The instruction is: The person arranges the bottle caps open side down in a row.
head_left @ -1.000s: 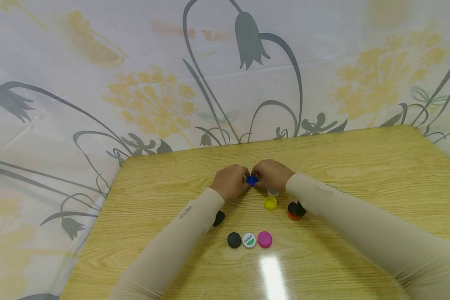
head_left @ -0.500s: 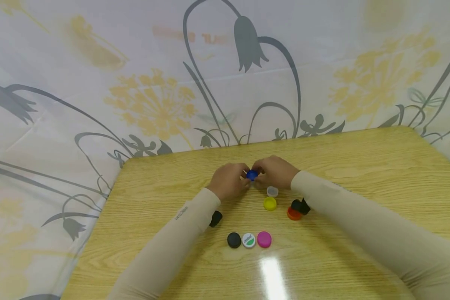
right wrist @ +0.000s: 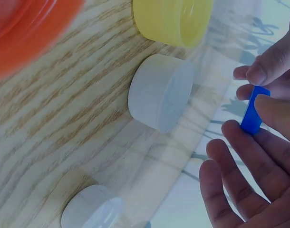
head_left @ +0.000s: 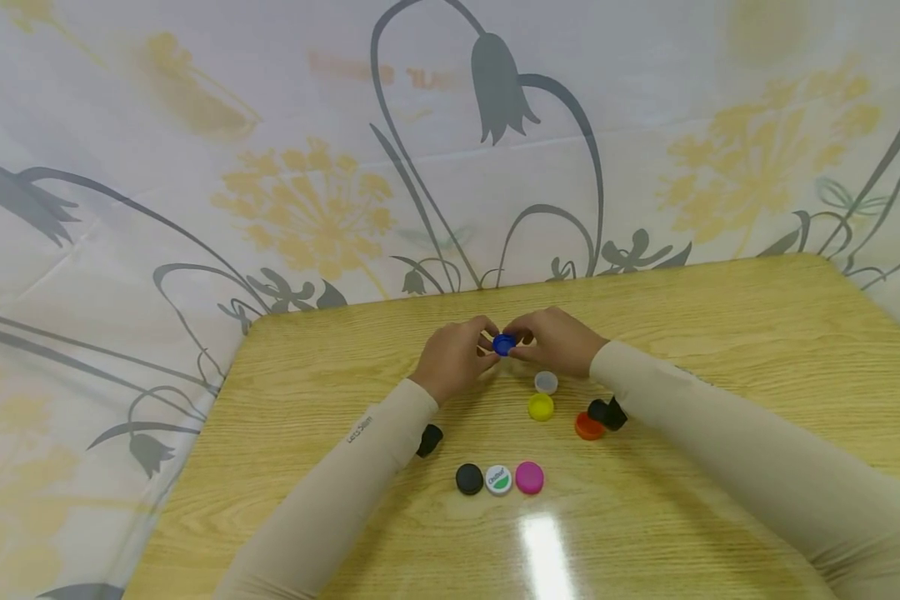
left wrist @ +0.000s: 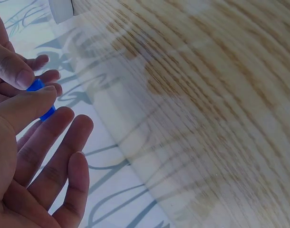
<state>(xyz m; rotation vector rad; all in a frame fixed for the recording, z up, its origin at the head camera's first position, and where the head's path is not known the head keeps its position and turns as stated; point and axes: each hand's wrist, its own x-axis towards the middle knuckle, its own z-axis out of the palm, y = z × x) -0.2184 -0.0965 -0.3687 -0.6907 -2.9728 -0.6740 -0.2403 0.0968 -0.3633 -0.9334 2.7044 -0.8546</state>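
A small blue bottle cap (head_left: 504,344) is held between both hands near the far side of the table. My left hand (head_left: 453,354) pinches its left side with thumb and fingertips. My right hand (head_left: 558,340) pinches its right side, its other fingers spread in the right wrist view. Edge-on, the blue cap (right wrist: 254,110) appears raised off the tabletop. Just nearer than the right hand lie a whitish cap (head_left: 546,382) and a yellow cap (head_left: 541,407). An orange cap (head_left: 589,426) lies by the right forearm, partly covered by the black wrist camera (head_left: 607,413).
Closer to the person, a black cap (head_left: 469,479), a white printed cap (head_left: 498,480) and a pink cap (head_left: 529,478) form a row on the wooden table (head_left: 330,367). Another white cap (right wrist: 93,209) shows in the right wrist view. A flower-patterned cloth (head_left: 330,208) hangs behind the table.
Both hands have shifted slightly away from the person with the blue cap. My right hand has drawn a little to the right, baring the whitish cap and more of the orange one.
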